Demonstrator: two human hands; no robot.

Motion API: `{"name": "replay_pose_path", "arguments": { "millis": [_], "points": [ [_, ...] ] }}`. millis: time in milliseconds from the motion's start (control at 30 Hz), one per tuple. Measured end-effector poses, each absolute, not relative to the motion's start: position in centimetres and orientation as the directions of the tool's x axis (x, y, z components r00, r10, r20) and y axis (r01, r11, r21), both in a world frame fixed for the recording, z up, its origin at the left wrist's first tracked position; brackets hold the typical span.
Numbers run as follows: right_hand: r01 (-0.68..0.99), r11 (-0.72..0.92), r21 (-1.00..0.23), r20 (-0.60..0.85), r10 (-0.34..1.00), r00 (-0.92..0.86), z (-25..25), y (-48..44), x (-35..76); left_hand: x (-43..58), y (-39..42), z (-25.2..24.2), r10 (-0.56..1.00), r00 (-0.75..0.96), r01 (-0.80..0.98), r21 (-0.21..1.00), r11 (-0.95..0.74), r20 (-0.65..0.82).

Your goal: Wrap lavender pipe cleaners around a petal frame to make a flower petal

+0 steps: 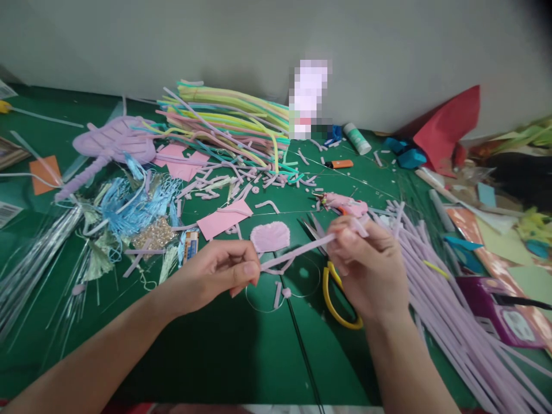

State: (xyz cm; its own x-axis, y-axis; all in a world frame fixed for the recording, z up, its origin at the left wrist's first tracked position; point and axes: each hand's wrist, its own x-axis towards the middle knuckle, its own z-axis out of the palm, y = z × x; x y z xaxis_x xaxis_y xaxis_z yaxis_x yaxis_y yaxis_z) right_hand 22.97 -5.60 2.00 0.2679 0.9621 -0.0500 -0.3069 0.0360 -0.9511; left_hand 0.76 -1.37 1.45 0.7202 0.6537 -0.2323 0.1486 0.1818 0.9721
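Both my hands hold one lilac pipe cleaner (302, 249) stretched between them above the green table (241, 345). My left hand (215, 275) pinches its lower end, fingers closed. My right hand (371, 265) grips the upper end, fingers wrapped round it. A small pink shell-shaped piece (270, 236) lies just behind the pipe cleaner. Yellow-handled scissors (334, 299) rest on the table under my right hand. Short lilac offcuts (280, 290) and a thin wire loop lie below the pipe cleaner.
A bundle of lilac pipe cleaners (448, 299) spreads at right. Mixed coloured pipe cleaners (228, 123) are heaped at the back. A lilac fan-shaped craft (110, 144), blue tassels (129, 201), pink paper (224, 221), a pink glue gun (345, 202) and red paper (448, 126) surround the work spot.
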Motion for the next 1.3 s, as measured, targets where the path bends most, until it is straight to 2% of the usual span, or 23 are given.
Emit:
{"name": "replay_pose_path", "arguments": {
  "millis": [100, 300, 400, 500, 700, 800, 867, 933, 1033, 1100, 1300],
  "points": [
    [-0.309, 0.025, -0.951, -0.061, 0.962, 0.267, 2.2, -5.4, 23.3, 0.8, -1.3, 1.2, 0.681, 0.692, 0.173, 0.971, 0.162, -0.237],
    [-0.225, -0.184, -0.957, -0.171, 0.982, -0.074, 0.9, -5.6, 21.8, 0.9, -1.3, 0.9, 0.694, 0.679, 0.153, 0.971, 0.184, -0.239],
    [-0.178, -0.220, -0.959, -0.197, 0.971, -0.139, 0.3, -5.8, 20.5, 1.0, -1.4, 0.9, 0.691, 0.682, 0.145, 0.970, 0.193, -0.240],
    [-0.195, -0.182, -0.964, -0.168, 0.982, -0.085, 0.2, -5.9, 20.0, 1.1, -1.5, 1.0, 0.670, 0.701, 0.158, 0.969, 0.188, -0.244],
    [-0.248, -0.051, -0.967, -0.097, 0.979, 0.178, 0.5, -5.9, 21.8, 0.8, -1.4, 1.1, 0.675, 0.695, 0.217, 0.967, 0.133, -0.249],
    [-0.211, -0.050, -0.976, -0.087, 0.981, 0.173, 0.5, -6.0, 21.9, 0.8, -1.4, 1.3, 0.722, 0.655, 0.280, 0.959, 0.041, -0.223],
    [-0.198, -0.047, -0.979, -0.079, 0.985, 0.155, 0.4, -6.1, 21.2, 1.1, -1.6, 1.2, 0.785, 0.606, 0.353, 0.928, -0.120, -0.129],
    [-0.191, -0.050, -0.980, -0.078, 0.987, 0.141, 0.2, -6.1, 20.4, 1.5, -1.8, 1.0, 0.808, 0.585, 0.398, 0.845, -0.357, 0.066],
    [-0.182, -0.094, -0.979, -0.117, 0.986, 0.119, -0.1, -6.2, 19.2, 2.1, -2.3, 0.3, 0.714, 0.587, 0.362, 0.665, -0.654, 0.382],
    [-0.182, -0.126, -0.975, -0.148, 0.983, 0.109, -0.2, -6.2, 18.6, 2.3, -2.6, -0.1, 0.688, 0.571, 0.376, 0.603, -0.704, 0.448],
    [-0.277, -0.199, -0.940, -0.244, 0.959, 0.141, 0.0, -6.1, 18.6, 2.1, -2.9, -0.3, 0.589, 0.651, 0.350, 0.500, -0.792, 0.478]
  ]
}}
